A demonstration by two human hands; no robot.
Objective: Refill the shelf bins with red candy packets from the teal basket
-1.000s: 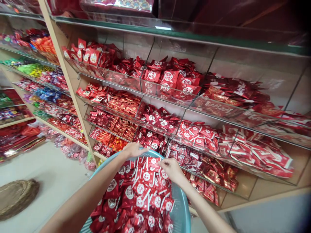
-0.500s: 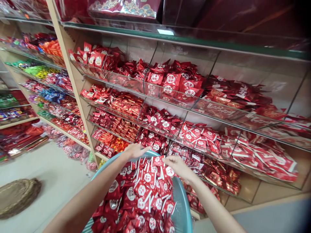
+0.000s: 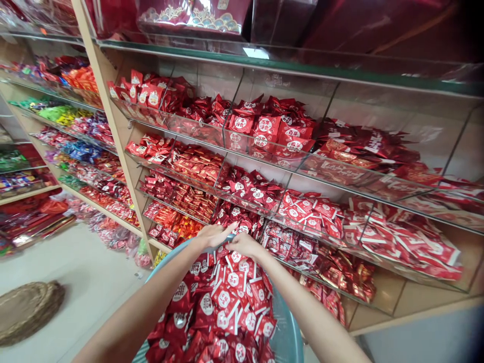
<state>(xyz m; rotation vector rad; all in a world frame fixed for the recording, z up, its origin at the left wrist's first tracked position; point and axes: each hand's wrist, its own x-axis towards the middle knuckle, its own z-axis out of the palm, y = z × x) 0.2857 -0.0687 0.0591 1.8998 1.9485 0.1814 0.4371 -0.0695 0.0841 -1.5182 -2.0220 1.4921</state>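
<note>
A teal plastic basket (image 3: 289, 322) is heaped with small red packets (image 3: 223, 297) bearing white round labels, some edged with white strips. At its far rim, my left hand (image 3: 215, 237) is closed over the edge with the thumb pointing right. My right hand (image 3: 245, 245) is right beside it, just inside the rim, over the far end of the heap. Its fingers are curled downward and closed; whatever they hold is hidden from view.
Glass-fronted shelves (image 3: 260, 161) full of red packets rise just beyond the basket. More shelves with colourful sweets (image 3: 81, 151) stand at left. A round woven mat (image 3: 30, 310) lies on the pale floor, lower left. Large dark red boxes (image 3: 196, 17) sit overhead.
My right hand has moved left across the packets, from the right part of the heap to beside my left hand. The left hand stays at the rim.
</note>
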